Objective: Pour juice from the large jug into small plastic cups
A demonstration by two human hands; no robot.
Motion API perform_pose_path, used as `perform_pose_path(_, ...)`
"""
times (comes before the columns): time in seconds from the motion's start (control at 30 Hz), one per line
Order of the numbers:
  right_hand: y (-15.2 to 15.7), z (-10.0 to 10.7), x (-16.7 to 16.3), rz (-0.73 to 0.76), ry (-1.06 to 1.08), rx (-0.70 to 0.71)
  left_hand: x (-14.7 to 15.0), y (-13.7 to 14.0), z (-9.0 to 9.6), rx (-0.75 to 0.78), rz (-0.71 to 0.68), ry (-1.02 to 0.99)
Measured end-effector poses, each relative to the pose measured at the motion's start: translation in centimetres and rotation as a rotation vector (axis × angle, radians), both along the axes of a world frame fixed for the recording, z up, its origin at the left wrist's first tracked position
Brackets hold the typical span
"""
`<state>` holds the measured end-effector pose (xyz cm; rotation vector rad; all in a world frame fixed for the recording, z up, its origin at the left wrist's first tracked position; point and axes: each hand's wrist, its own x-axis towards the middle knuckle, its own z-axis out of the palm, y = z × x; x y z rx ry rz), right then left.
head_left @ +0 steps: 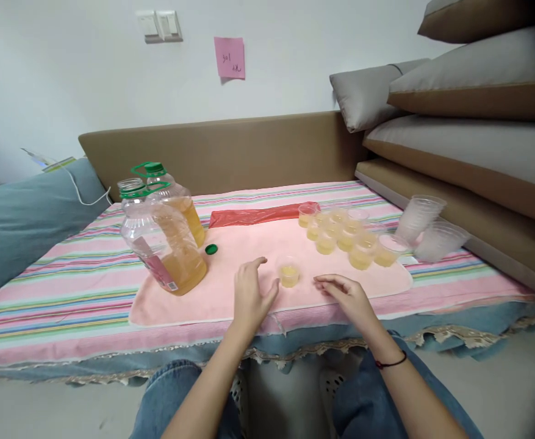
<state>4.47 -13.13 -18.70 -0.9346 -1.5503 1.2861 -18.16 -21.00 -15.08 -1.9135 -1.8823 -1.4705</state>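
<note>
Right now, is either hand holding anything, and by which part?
Nothing is held: the left hand and right hand are on either side of the lone cup, neither gripping it.

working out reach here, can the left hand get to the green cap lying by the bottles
Probably yes: the left hand holds nothing, and only pink mat shows between it and the green cap. The uncapped bottle stands left of the cap, out of the way.

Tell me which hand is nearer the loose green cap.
Left. The left hand is below and right of the green cap in the picture; the right hand is farther right, past the lone cup.
</note>
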Motion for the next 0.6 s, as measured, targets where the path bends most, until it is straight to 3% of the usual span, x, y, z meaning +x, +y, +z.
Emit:
perform_pose_path(0.1, 0.2, -0.2, 0.0, 0.01, -0.012, -0.007, 2.1, 1.7, -1.9, -0.169, -0.021, -0.222)
perform_pose_path(0.23, 0.2, 0.0, 0.1, 0.006, -0.055, 0.012, 3.4, 3.4, -3.1, -0.184, -0.093, -0.389)
perform_pose_path(0.43, 0.3, 0.8, 1.3, -0.036, -0.138, 0.054, 4.9, 4.8, -2.2, -0.153, -0.089, -0.54)
perform_pose_path(0.6, 1.0, 0.9, 2.8, -0.112, -0.16, 0.078, 8.1, 7.1, -1.2, -0.131, -0.158, -0.579)
